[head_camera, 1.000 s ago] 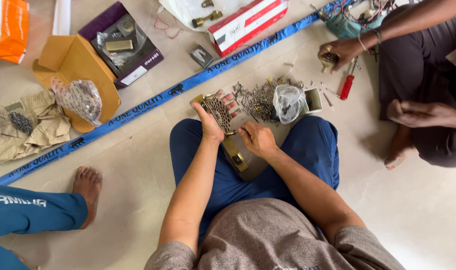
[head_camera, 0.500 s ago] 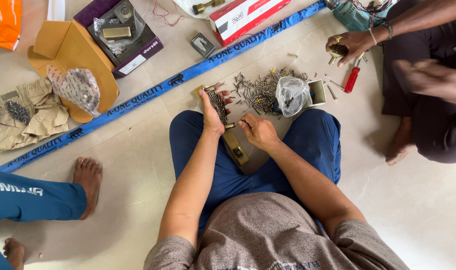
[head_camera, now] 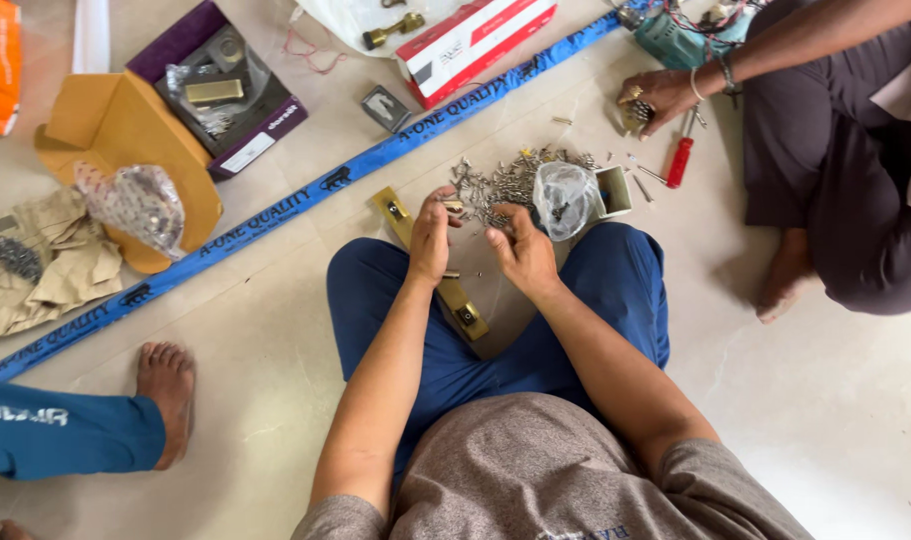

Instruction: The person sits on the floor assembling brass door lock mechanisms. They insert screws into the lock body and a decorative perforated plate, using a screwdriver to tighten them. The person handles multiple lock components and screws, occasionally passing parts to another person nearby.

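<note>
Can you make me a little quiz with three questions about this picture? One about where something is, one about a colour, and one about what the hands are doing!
1. Where is the pile of screws?
A. On the floor in front of the person's knees
B. Inside the purple box
C. On the orange bag

2. What colour is the screwdriver handle?
A. Green
B. Red
C. Yellow

3. What is the brass plate doing?
A. Standing upright against a wall
B. Hanging in the air from a string
C. Lying across the lap under the hands

Answers:
1 A, the screws lie on the floor past the blue trousers.
2 B, it is red.
3 C, the left hand and right hand are above it.
</note>
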